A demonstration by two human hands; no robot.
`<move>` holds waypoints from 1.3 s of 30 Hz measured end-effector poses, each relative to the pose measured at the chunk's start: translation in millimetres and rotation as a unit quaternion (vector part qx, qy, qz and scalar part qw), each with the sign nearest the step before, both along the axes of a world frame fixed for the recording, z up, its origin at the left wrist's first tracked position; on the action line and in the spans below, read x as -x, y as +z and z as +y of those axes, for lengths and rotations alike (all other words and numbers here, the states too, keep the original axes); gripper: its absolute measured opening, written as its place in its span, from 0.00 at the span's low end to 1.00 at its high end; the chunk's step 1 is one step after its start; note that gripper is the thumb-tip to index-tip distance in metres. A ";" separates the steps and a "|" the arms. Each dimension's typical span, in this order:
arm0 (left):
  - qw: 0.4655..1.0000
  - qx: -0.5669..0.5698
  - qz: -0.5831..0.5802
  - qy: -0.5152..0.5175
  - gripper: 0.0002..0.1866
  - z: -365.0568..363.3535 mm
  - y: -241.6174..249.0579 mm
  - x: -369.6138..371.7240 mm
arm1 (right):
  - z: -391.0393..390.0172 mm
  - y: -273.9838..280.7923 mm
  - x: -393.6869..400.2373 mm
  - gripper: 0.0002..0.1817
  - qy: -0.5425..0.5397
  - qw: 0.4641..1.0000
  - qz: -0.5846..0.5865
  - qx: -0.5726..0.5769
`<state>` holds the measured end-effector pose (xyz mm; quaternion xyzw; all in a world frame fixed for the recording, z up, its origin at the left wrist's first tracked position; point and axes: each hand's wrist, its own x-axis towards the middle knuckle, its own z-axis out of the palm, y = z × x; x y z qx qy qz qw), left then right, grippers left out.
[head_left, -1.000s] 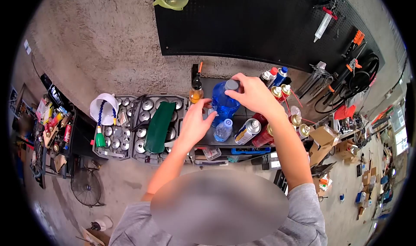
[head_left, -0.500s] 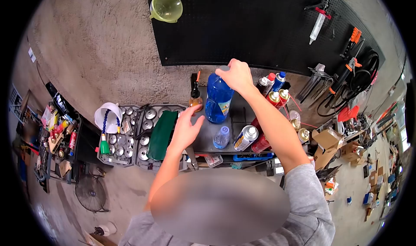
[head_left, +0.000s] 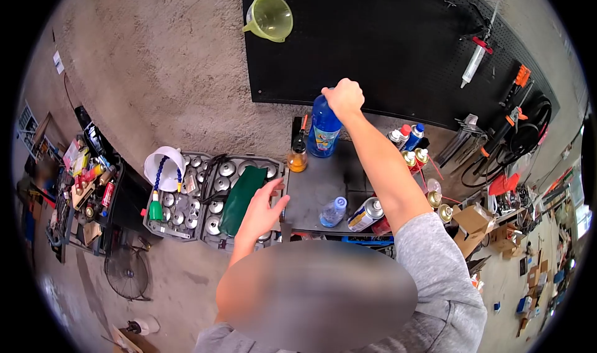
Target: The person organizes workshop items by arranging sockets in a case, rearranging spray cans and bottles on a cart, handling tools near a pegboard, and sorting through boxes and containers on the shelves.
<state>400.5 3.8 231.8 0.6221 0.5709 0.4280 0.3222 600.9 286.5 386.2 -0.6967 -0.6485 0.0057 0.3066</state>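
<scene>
My right hand (head_left: 346, 98) is closed around the neck of a large blue bottle (head_left: 323, 132). The bottle stands upright at the back of the dark bench top (head_left: 305, 194), near the wall, its label facing me. Fingers apart and holding nothing, my left hand (head_left: 264, 211) hovers at the bench's left edge, beside a dark green sheet-like piece (head_left: 244, 199). A small clear bottle with a blue cap (head_left: 334, 212) stands toward the front. An amber-filled bottle (head_left: 297, 159) sits just left of the blue one.
Several spray cans (head_left: 367, 214) crowd the bench's right side under my right forearm. At left lies an open case of metal cup-shaped parts (head_left: 227, 168), with a white bucket (head_left: 165, 166) on it. A yellow funnel (head_left: 271, 18) hangs on the black pegboard (head_left: 373, 48).
My right hand has moved the blue bottle back toward the wall, and its label has turned more toward me. My left hand stays open and apart from it. The view has shifted.
</scene>
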 end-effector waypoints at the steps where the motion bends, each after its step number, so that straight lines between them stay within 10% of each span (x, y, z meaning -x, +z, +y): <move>1: 1.000 0.012 -0.014 0.008 0.32 -1.5 -1.9 3.1 | 0.6 0.1 2.3 0.26 -0.004 1.000 -0.013 0.004; 12: 1.000 0.001 0.002 -0.029 0.32 -9.2 4.0 -8.4 | -40.5 30.0 -23.2 0.30 0.042 0.985 -0.136 0.101; 16: 0.997 -0.007 0.007 -0.082 0.32 -14.0 15.1 -21.1 | -160.9 2.4 -74.4 0.22 0.349 0.926 -0.039 0.140; 29: 0.944 -0.087 0.310 -0.075 0.29 -2.0 20.7 -79.2 | -208.0 -85.0 -82.1 0.17 0.335 0.925 -0.158 0.087; 34: 0.959 -0.042 0.278 0.027 0.32 7.0 16.7 -48.5 | -158.9 -90.1 -45.9 0.17 0.335 0.924 -0.179 0.052; 39: 0.995 -0.015 -0.081 0.064 0.31 87.8 -35.1 -19.2 | -129.1 -95.3 -16.4 0.20 0.335 0.922 -0.187 0.058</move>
